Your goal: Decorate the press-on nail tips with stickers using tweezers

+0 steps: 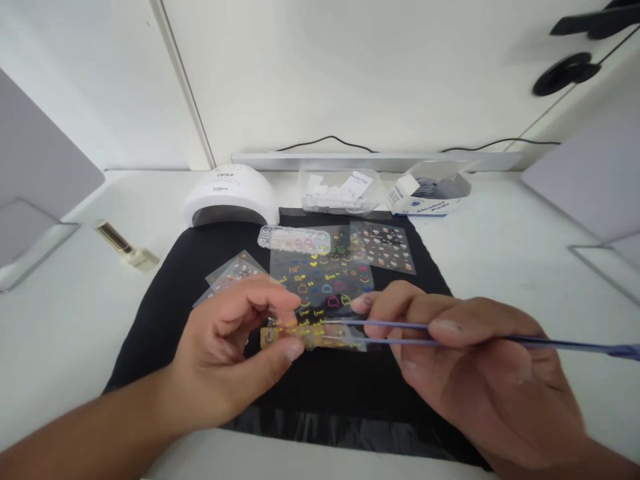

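Note:
A clear sticker sheet (327, 273) with small coloured doodles lies over a black cloth (320, 393). My left hand (240, 347) is at its lower left edge, thumb and fingers close together on a yellowish strip (310, 335) there. Blue tweezers (465, 341) are held in my right hand (470, 360), pointing left. Their two tips are apart, over the strip and the lower part of the sheet. What lies between the tips is too small to make out.
Behind stand a white nail lamp (233, 193), a clear box with packets (340, 193) and an alcohol pad carton (430, 193). More sticker sheets (387, 248) and a clear case (295, 240) lie around. A nail polish bottle (127, 247) lies at left.

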A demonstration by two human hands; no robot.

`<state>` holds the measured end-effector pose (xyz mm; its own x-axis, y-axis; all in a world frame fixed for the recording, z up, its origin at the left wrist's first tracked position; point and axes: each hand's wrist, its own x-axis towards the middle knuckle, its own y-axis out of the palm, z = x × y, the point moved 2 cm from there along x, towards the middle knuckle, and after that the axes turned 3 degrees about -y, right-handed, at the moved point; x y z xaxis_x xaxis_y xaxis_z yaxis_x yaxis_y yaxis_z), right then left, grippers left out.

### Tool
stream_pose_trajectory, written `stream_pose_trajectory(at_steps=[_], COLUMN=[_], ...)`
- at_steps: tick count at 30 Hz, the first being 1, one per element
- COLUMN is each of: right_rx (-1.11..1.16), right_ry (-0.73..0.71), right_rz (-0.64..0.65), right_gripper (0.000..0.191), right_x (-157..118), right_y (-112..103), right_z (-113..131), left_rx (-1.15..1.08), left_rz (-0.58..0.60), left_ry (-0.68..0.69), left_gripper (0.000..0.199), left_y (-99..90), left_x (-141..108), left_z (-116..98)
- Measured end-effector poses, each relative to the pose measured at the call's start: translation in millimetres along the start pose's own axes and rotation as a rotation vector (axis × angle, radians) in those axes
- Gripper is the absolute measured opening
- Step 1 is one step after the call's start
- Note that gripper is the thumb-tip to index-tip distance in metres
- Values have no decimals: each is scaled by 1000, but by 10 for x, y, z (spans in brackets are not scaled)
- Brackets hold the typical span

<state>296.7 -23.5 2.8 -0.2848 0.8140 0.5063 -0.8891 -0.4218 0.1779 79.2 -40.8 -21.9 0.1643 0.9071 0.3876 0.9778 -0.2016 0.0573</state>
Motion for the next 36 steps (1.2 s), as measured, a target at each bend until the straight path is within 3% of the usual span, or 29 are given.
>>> stream_pose_trajectory(at_steps=[8, 19, 36], right_rx=[-20, -61, 13], right_ry=[7, 10, 88], right_rz=[59, 89, 90], right_gripper=[24, 23, 28], right_x=[3, 30, -13], right_y=[-17, 27, 72], right_z=[24, 81, 38], left_rx=[27, 76, 59], left_rz=[-67, 18, -11], left_ry=[-24, 70, -29], left_gripper=[36, 41, 44], left_y=[11, 8, 45], left_x=[0, 12, 20], left_z=[-7, -28, -42])
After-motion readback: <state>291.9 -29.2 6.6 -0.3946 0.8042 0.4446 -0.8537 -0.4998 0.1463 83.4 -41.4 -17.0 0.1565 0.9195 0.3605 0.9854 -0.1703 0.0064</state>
